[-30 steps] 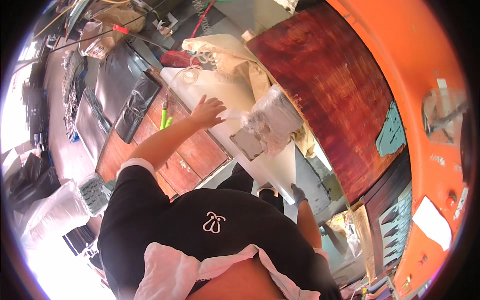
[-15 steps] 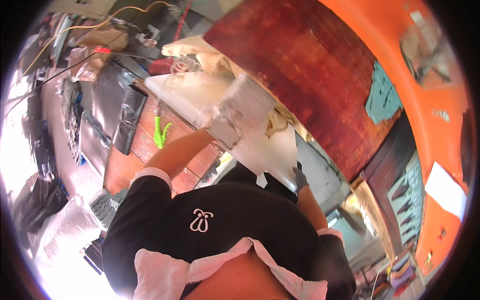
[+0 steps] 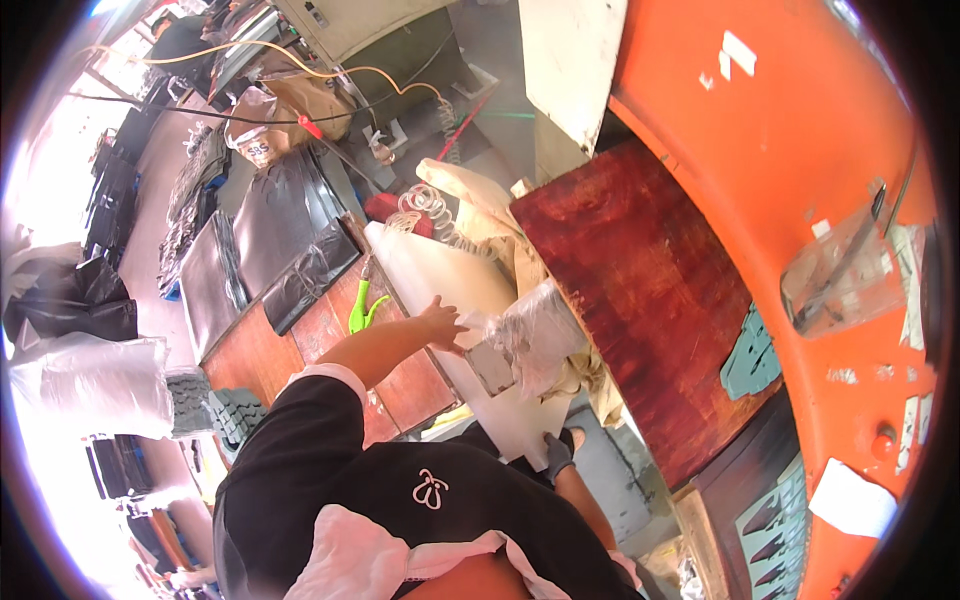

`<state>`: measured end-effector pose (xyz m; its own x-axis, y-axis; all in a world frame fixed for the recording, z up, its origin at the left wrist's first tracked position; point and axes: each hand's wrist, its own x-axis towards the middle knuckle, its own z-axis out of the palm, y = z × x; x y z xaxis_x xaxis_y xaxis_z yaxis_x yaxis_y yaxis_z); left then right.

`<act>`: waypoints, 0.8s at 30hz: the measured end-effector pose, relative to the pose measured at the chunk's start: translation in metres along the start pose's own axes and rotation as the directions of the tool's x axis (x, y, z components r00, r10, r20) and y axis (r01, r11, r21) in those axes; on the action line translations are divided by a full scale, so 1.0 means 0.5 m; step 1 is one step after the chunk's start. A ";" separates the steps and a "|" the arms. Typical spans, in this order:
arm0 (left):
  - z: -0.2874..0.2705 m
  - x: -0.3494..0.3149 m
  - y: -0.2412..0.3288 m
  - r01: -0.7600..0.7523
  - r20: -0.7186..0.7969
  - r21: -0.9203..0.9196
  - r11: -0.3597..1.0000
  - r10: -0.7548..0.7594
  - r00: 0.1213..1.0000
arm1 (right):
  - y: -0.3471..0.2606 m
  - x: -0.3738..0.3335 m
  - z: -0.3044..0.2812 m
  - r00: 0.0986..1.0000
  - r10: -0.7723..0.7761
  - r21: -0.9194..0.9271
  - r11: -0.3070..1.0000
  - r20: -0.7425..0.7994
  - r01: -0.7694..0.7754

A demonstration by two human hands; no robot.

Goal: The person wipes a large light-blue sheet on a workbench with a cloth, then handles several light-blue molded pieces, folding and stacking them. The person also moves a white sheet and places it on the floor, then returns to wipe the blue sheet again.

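A long, pale, translucent sheet [image 3: 420,275] slants from the coiled hose toward my body. Its near corner is between the grey-gloved fingers of my right hand [image 3: 557,459]. My left hand [image 3: 440,325] is bare, with its fingers spread above the sheet and apparently holding nothing. Just right of those fingers lies a clear plastic bag [image 3: 545,335]. A grey, flat-faced piece [image 3: 490,367] shows at the bag's near end; its kind is unclear. Left of the sheet, a bright green air blow gun [image 3: 363,308] rests near my left forearm.
A dark red board [image 3: 640,300] fills the right side, before an orange machine frame [image 3: 700,50]. Teal patterned sole pieces [image 3: 752,355] lie on the board. Black sheets [image 3: 290,215] are stacked on the reddish-brown wooden table [image 3: 260,350]. A coiled hose [image 3: 425,205] lies beyond the sheet.
The whole view has swung, shifting most things downward and the near table rightward. My left hand, earlier at the bag and grey piece, is now apart from them with fingers spread.
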<state>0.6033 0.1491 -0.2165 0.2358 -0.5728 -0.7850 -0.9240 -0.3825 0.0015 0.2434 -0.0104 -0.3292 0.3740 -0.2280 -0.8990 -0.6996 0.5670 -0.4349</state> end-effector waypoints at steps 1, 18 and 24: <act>-0.002 0.000 -0.006 -0.008 -0.007 -0.006 1.000 0.008 1.000 | -0.002 0.004 0.002 0.998 -0.032 -0.057 0.998 0.045 0.035; 0.048 0.009 -0.285 0.363 -0.232 -0.881 0.302 -0.946 0.226 | -0.115 0.056 -0.107 0.898 -0.433 -0.917 0.324 0.073 0.231; 0.067 0.009 -0.345 0.464 -0.188 -0.837 0.290 -0.949 0.254 | -0.196 0.025 -0.105 0.908 -0.419 -0.937 0.315 0.005 0.150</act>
<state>0.7537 0.2368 -0.2412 0.9931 0.0812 -0.0849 0.0936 -0.9836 0.1544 0.2844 -0.1105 -0.3004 0.6354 -0.4408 -0.6340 -0.7349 -0.5973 -0.3213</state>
